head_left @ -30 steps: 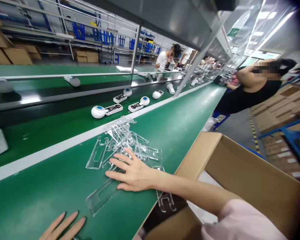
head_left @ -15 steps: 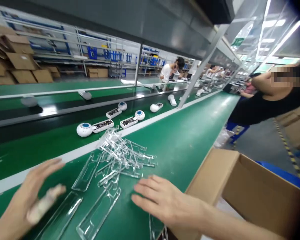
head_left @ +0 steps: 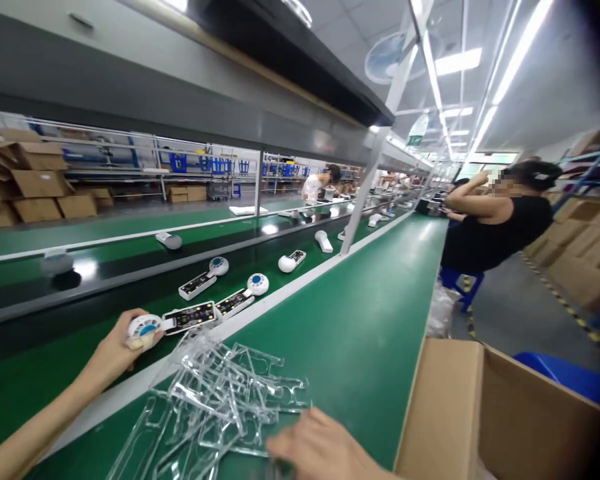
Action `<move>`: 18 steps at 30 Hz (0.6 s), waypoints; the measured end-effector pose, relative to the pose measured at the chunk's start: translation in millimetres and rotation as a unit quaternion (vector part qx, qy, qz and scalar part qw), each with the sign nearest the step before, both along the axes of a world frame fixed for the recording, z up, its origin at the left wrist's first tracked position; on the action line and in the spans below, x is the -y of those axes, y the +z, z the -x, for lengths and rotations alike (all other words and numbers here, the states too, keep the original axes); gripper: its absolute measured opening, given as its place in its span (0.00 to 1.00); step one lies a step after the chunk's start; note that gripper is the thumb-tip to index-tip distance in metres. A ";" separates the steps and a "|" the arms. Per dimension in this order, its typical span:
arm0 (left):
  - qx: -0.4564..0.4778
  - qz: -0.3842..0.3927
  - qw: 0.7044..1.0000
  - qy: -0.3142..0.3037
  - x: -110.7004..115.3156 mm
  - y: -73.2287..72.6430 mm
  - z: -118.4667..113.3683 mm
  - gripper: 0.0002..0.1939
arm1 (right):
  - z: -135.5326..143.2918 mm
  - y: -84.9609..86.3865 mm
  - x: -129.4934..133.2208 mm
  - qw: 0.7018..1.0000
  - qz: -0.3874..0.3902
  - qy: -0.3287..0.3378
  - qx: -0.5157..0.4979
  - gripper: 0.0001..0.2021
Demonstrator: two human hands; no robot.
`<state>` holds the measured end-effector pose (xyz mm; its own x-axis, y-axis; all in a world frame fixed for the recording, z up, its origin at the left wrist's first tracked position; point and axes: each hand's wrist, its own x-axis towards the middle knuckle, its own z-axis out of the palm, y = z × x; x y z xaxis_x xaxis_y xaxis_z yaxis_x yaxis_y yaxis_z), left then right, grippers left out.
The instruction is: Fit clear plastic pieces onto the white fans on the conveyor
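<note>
My left hand (head_left: 115, 343) is closed around the round white head of a handheld device (head_left: 190, 317) at the belt's near edge. Its long body lies open and shows a black circuit board; its tip meets a neighbouring device (head_left: 235, 303). Whether it is lifted off the belt I cannot tell. Lower down, a tangled heap of clear plastic frames (head_left: 220, 390) covers the green bench. At the right side of this heap, my right hand (head_left: 325, 443) has its fingers curled and somewhat blurred. A clear edge shows beneath those fingers, but what they hold is unclear.
More white devices (head_left: 293, 261) lie along the conveyor (head_left: 40, 353). A metal post (head_left: 363, 193) rises from the bench edge. At the lower right stands an open cardboard box (head_left: 440, 407). A person in black (head_left: 495, 227) sits further along the bench.
My left hand has reached forward from above the bench and taken hold of the nearest device. My right hand's fingers, earlier stretched out, have curled. The view has tilted upward.
</note>
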<state>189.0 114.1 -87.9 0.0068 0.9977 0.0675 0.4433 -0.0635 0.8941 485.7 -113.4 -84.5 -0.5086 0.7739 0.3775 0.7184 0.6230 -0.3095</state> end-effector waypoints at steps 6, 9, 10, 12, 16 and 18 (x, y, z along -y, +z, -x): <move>0.088 0.044 0.993 -0.065 28.8 20.2 -2.1 0.32 | 17.4 55.0 -87.2 0.947 0.092 -0.152 -0.266 0.13; 0.128 0.043 0.990 -0.042 32.2 22.2 11.1 0.32 | 30.0 52.6 -121.6 0.921 0.160 -0.178 -0.307 0.13; 0.163 0.042 0.985 -0.024 31.7 23.0 18.0 0.32 | 33.4 51.3 -128.3 0.920 0.171 -0.169 -0.310 0.13; 0.267 0.041 0.963 0.014 29.4 27.4 33.7 0.29 | 39.0 50.7 -135.7 0.916 0.190 -0.154 -0.317 0.17; 0.458 -0.008 0.884 0.092 27.5 47.1 59.7 0.22 | 54.7 58.2 -138.0 0.912 0.210 -0.174 -0.306 0.22; 0.463 -0.017 0.879 0.110 30.3 57.1 64.7 0.22 | 71.4 65.4 -136.3 0.915 0.222 -0.175 -0.287 0.24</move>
<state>124.3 83.8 -30.7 -0.2601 0.9652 -0.0278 -0.4698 -0.1014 0.8769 414.3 22.9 -19.1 -0.0169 0.9934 0.1133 0.4895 0.1070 -0.8654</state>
